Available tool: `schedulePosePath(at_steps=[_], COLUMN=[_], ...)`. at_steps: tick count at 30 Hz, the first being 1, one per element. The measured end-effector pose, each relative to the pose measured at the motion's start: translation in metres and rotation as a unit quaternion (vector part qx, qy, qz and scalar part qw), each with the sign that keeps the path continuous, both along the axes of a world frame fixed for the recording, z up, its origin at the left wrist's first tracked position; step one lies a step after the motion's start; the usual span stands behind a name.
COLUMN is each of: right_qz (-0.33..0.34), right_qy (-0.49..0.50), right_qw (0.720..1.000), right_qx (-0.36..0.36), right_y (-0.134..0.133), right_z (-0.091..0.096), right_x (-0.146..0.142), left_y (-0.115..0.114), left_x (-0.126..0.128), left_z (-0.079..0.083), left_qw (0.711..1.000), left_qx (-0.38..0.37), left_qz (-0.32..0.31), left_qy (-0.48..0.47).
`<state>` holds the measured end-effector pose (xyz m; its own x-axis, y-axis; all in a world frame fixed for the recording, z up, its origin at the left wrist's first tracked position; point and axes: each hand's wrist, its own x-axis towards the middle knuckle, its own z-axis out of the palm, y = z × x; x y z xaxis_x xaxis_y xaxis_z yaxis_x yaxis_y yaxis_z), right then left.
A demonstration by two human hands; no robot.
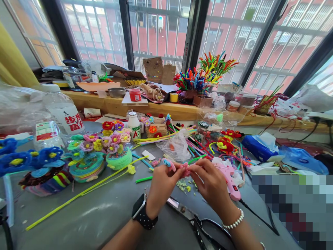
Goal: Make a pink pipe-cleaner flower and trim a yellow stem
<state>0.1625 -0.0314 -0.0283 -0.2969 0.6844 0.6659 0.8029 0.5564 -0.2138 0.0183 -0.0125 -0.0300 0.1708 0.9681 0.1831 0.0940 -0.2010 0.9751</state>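
Note:
My left hand (pixel 162 184), with a black watch on the wrist, and my right hand (pixel 209 184), with a pearl bracelet, meet above the grey table (pixel 104 211). Both pinch a small pink pipe-cleaner piece (pixel 185 170) between their fingertips. A pink and blue curl of it (pixel 169 163) sticks out over my left fingers. A pink glue gun (pixel 230 177) lies just right of my right hand. Black scissors (pixel 197 225) lie below my wrists. Yellow-green scraps (pixel 183 185) lie under the hands.
Pipe-cleaner flower pots (pixel 114 146) and blue flowers (pixel 28 159) stand at the left. A long yellow-green stem (pixel 78 196) crosses the table. Loose pipe cleaners (pixel 182 139), a plastic bag (pixel 177 146), a white bottle (pixel 134 125) and a blue tissue pack (pixel 257 147) crowd the back. A cluttered wooden sill (pixel 166 109) runs behind.

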Motion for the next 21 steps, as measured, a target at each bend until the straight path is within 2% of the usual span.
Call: schedulePosePath(at_steps=[2, 5, 8, 10, 12, 13, 15, 17, 18, 19, 21], right_qz=[0.004, 0.000, -0.015, -0.010, 0.009, 0.023, 0.059, 0.104, 0.124, 0.142, 0.163], right_qy=[0.060, 0.151, 0.238, 0.304, 0.389, 0.438, 0.533, 0.592, 0.602, 0.599, 0.573], right_qw=[0.998, 0.985, 0.960, 0.933, 0.889, 0.857, 0.774, 0.697, 0.673, 0.661, 0.663], right_qx=[-0.035, -0.088, -0.148, -0.191, -0.242, -0.272, -0.336, -0.391, -0.411, -0.430, -0.454], right_y=[-0.001, -0.002, -0.003, -0.004, -0.004, -0.004, -0.002, 0.000, 0.001, 0.001, 0.002], right_z=[-0.001, 0.000, 0.003, 0.003, 0.001, 0.000, -0.003, -0.003, -0.003, -0.001, 0.003], right_x=[-0.004, -0.010, -0.014, -0.017, -0.019, -0.019, -0.019, -0.016, -0.013, -0.010, -0.003], left_y=[-0.001, -0.002, -0.004, -0.005, -0.007, -0.008, -0.009, -0.010, -0.010, -0.010, -0.009], left_x=[0.000, -0.001, 0.000, 0.000, -0.001, -0.002, -0.003, -0.004, -0.004, -0.003, -0.002], left_z=[0.000, 0.001, 0.000, -0.004, -0.008, -0.009, -0.010, -0.006, -0.004, 0.000, 0.005], left_qw=[0.993, 0.959, 0.920, 0.897, 0.881, 0.874, 0.862, 0.866, 0.877, 0.899, 0.944], left_qx=[0.086, 0.217, 0.319, 0.362, 0.391, 0.405, 0.434, 0.438, 0.424, 0.386, 0.285], left_qz=[0.042, 0.094, 0.118, 0.124, 0.116, 0.108, 0.083, 0.061, 0.051, 0.048, 0.024], left_qy=[0.066, 0.155, 0.196, 0.220, 0.240, 0.246, 0.247, 0.232, 0.219, 0.200, 0.167])
